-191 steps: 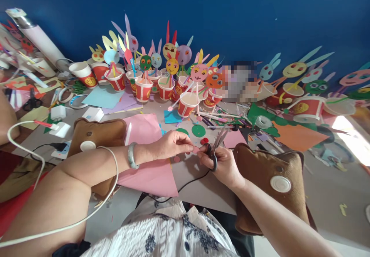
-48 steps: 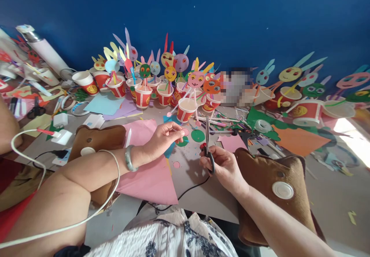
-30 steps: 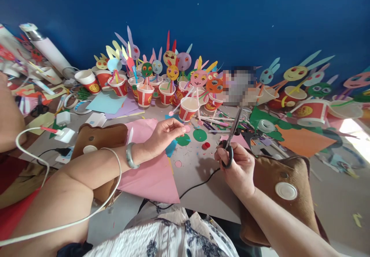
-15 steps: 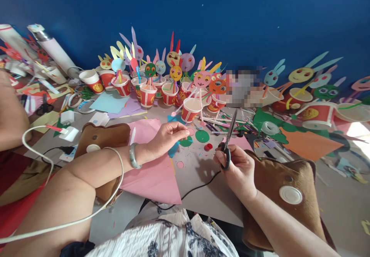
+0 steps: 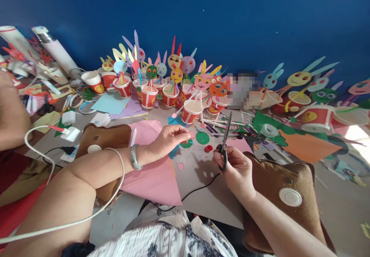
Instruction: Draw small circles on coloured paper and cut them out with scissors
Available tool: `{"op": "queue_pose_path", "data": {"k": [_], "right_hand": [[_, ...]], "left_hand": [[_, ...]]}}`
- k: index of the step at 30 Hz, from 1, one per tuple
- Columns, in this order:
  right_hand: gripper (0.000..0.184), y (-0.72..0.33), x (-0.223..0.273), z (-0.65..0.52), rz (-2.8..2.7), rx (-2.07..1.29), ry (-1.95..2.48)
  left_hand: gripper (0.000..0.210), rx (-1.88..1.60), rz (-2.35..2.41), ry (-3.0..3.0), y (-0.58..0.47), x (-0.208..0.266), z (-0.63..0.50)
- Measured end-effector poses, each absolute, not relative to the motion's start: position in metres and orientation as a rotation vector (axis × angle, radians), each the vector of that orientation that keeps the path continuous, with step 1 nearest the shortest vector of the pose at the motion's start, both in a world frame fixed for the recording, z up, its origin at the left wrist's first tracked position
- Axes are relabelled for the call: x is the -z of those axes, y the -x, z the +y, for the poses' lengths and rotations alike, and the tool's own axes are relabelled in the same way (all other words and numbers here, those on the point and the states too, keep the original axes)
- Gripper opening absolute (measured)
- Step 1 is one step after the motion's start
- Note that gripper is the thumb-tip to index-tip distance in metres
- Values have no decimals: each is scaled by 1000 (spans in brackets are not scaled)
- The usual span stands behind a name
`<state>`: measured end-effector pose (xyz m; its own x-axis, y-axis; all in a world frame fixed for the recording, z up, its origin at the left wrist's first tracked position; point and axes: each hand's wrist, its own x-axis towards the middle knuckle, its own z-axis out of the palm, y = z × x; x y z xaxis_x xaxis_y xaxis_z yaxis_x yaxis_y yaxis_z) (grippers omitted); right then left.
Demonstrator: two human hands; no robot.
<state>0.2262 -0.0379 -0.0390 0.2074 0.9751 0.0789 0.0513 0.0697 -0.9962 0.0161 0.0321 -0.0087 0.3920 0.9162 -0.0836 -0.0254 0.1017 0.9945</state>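
Observation:
Between the thumb and fingertips of my left hand [image 5: 170, 139] is a small pink paper circle [image 5: 192, 135], held above the table. My right hand [image 5: 235, 170] grips black-handled scissors [image 5: 226, 133], their blades together and pointing up, away from me. A green paper circle [image 5: 202, 138] lies between the two hands, and another green piece [image 5: 187, 144] is partly hidden under my left fingertips. Nearer to me is a second pink circle [image 5: 180, 166]. A small red round piece [image 5: 208, 148] sits left of the scissors. Pink paper sheets [image 5: 156, 183] lie under my left forearm.
Paper cups [image 5: 192, 110] with paper rabbit figures line the blue wall. Brown plush cushions [image 5: 277, 187] lie under or beside both forearms. A white cable [image 5: 86, 214] crosses my left arm; a black cord [image 5: 199, 189] runs along the table. Another person's arm [image 5: 13, 110] is at far left.
The scissors have tilted slightly and shifted a little left with my right hand. My left hand keeps its pinch on the pink circle, moving barely. The whole view has shifted slightly.

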Motion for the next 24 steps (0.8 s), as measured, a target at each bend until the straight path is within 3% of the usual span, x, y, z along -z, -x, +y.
{"op": "queue_pose_path", "data": {"k": [24], "right_hand": [[26,-231,48,-38,-1201,-987,1280]], "left_hand": [[13,-844,811,-1300,-15,18,33]]}}
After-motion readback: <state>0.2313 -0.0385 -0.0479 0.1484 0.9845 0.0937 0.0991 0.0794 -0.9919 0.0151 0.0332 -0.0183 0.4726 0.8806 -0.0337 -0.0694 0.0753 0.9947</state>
